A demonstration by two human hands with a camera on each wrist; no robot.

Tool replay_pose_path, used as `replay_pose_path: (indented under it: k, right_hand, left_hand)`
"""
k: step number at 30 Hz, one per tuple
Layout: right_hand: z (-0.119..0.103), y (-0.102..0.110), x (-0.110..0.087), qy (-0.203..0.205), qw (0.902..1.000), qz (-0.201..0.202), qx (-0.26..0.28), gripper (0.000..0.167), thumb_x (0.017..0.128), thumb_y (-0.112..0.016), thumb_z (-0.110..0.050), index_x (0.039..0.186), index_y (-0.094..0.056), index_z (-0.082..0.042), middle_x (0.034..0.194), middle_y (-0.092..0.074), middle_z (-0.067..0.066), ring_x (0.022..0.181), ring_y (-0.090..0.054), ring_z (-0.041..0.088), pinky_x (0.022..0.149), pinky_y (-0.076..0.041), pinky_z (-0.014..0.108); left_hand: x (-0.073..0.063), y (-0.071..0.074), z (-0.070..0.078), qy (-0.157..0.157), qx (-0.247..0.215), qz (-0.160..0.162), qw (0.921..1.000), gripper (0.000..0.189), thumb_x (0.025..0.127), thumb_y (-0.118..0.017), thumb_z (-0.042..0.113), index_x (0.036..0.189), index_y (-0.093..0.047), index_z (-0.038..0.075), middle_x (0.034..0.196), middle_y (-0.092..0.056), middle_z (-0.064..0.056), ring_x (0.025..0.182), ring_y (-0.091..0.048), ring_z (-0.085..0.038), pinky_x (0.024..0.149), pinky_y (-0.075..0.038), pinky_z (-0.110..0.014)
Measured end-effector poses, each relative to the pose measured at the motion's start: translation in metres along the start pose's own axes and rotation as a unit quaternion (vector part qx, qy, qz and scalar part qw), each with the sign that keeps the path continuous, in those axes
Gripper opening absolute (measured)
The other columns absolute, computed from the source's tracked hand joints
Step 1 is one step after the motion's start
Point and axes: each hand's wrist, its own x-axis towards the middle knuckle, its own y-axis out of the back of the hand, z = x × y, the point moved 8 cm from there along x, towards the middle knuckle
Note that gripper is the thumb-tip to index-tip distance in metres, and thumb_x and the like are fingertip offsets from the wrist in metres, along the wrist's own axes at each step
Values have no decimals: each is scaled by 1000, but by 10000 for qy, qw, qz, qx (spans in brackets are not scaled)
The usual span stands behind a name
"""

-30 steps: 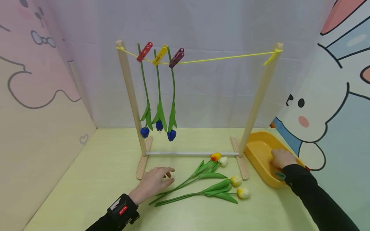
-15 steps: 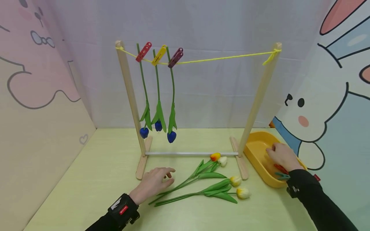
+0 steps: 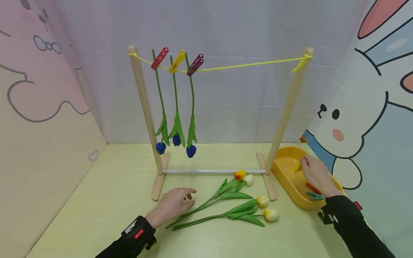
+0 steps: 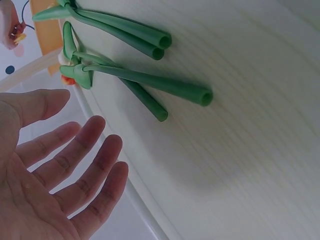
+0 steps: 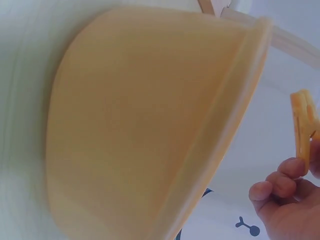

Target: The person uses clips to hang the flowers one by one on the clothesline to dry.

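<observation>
Pinching a yellow clothespin (image 3: 297, 167) in its fingertips, a person's right hand (image 3: 316, 175) hangs over the orange tray (image 3: 286, 162) by the right edge of the table (image 3: 206, 243). The left hand (image 3: 171, 205), fingers apart, hovers well in from the left edge, beside the stem ends of four tulips (image 3: 242, 209) lying before a stand (image 3: 209, 172). Upside down near the left post (image 3: 143, 96) hang three blue tulips (image 3: 177, 125), with a long stretch of yellow line (image 3: 251, 65) running to the right post (image 3: 290, 107).

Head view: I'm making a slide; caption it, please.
Three blue artificial tulips hang upside down, clipped to a yellow cord, while the right hand pinches a yellow clothespin over a yellow tray.
</observation>
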Motion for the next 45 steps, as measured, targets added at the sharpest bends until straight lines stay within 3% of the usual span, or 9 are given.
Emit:
replay_pose_path:
  k: [6,14,18,22,25,31,33,39,45]
  right_hand:
    - [-11,5,-7,413,9984,391,50,38,110,-34,-21,84,-56,-4,71,-45,6,69,-45,22,67,-32,32]
    - [-32,12,-17,1305,9850,1121,138,26,103,-58,-18,80,-65,-6,72,-53,4,69,-42,10,64,-32,25]
    - [-39,12,-19,1208,9853,1179,257,14,96,-69,-14,94,-66,-1,79,-63,11,72,-56,18,63,-42,21]
    - [-43,13,-19,987,9874,1148,461,26,91,-74,-9,111,-64,4,87,-68,18,78,-64,31,64,-47,19]
    - [-47,13,-19,958,9866,1180,597,31,89,-76,-7,116,-67,4,92,-69,21,80,-65,32,68,-46,11]
    - [-57,15,-23,810,9868,1013,973,30,86,-79,-9,113,-71,4,95,-72,20,78,-60,0,75,-49,5]
    - [-62,15,-25,827,9852,1010,1108,28,86,-79,-7,110,-71,5,93,-72,20,77,-55,-10,74,-43,-2]
    - [-79,16,-30,1103,9786,1112,1334,23,83,-79,2,103,-69,6,93,-70,21,79,-49,-17,76,-42,-3]
    - [-92,15,-33,1625,9671,1307,1460,21,78,-78,12,95,-70,5,85,-69,16,76,-54,-13,77,-43,-3]
  left_hand:
    - [0,-1,0,-2,45,-46,10000,32,94,-70,19,124,-69,8,98,-75,-3,80,-68,-18,52,-43,-22]
    - [-3,-5,0,48,50,-290,9996,31,91,-73,19,121,-71,8,93,-74,-1,78,-64,-14,52,-41,-24]
    - [-3,-7,0,41,88,-378,9992,24,91,-74,21,112,-73,10,86,-72,2,75,-62,-11,54,-43,-25]
    - [-3,-11,-2,113,85,-537,9985,19,90,-75,23,104,-74,11,81,-68,5,71,-58,-8,54,-43,-27]
    - [-3,-13,-3,185,86,-633,9978,15,89,-76,24,98,-75,11,78,-65,6,69,-55,-8,55,-42,-28]
    - [-2,-15,-3,257,83,-702,9972,11,89,-76,25,88,-74,15,73,-60,8,65,-50,-7,54,-38,-28]
    - [-1,-18,-3,282,85,-729,9969,10,90,-76,25,85,-73,17,71,-58,9,64,-49,-7,54,-37,-27]
    - [2,-22,-2,293,112,-729,9968,13,89,-76,23,79,-71,18,70,-57,9,63,-49,-7,53,-37,-26]
    - [2,-22,-1,223,68,-717,9972,13,89,-76,19,77,-70,17,70,-59,9,62,-49,-7,52,-37,-26]
